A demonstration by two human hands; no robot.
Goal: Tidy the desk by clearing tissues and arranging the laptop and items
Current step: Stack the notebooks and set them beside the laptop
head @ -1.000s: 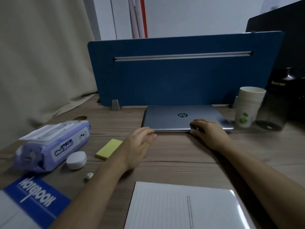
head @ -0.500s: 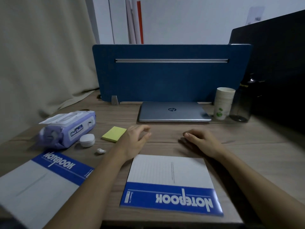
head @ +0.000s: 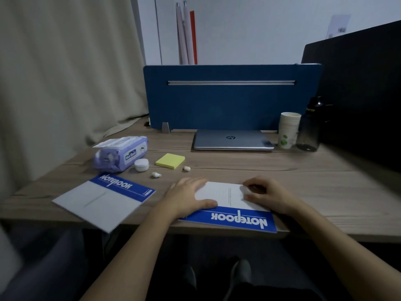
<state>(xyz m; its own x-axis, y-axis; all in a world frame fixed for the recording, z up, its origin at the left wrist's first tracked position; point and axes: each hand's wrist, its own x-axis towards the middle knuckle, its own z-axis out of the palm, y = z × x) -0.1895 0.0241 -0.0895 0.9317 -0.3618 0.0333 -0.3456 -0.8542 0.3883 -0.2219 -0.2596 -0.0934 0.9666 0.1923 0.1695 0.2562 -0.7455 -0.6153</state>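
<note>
Nearest the front edge of the tabletop [head: 325,192]: one notebook [head: 234,213], blue title band toward the person. Left hand [head: 186,197] lies flat on its left part, fingers loosely spread, thumb across the cover. Right hand [head: 267,195] rests on its right part, fingers curled, gripping nothing visible. Step in hand, by judgement: squaring this notebook; best done by sliding it flat with even pressure from both hands, clear of the edge. Left of it: second notebook [head: 102,198], askew. Beyond: two earbuds [head: 156,175], round white case [head: 141,165], yellow sticky notes [head: 170,161], tissue pack [head: 121,156]. Farthest: closed laptop [head: 233,140] against the blue divider [head: 232,98], paper cups [head: 288,130] beside.
</note>
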